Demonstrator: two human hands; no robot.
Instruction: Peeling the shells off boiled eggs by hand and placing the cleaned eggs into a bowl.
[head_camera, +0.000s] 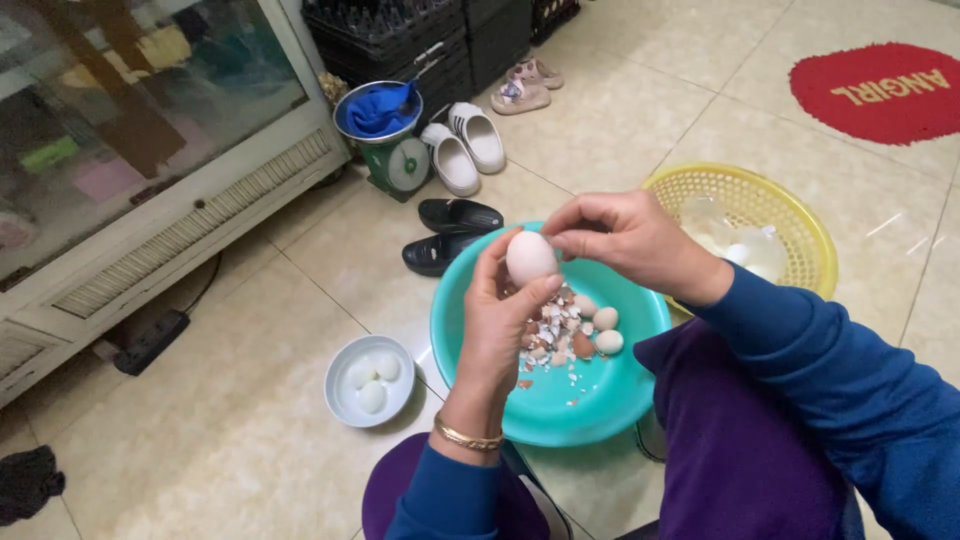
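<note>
— Tiled floor (250, 420) all round, and the person sits low over a teal basin (600, 400) at the near centre. What's in the hands?

— A pale boiled egg (530, 257), held above the basin's far rim. The left hand (500, 320) cups it from below, thumb and fingers closed round it. The right hand (625, 235) pinches narrowly at the egg's right side, fingertips on the shell.

— What could go wrong?

— As I judge it, a wet egg could slip out of that light hold and drop among the shell fragments (555, 335) and the few unpeeled eggs (605, 330) in the basin. Picking too hard might also tear the white.

— Anything else at risk?

— The small white bowl (345, 400) with three peeled eggs sits on the floor just left of the basin; stray shell bits could flick into it. A yellow basket (800, 215) lies to the right, well clear. The shoes (455, 230) on the far side are near the basin's rim, so a dropped egg might roll toward them.
</note>
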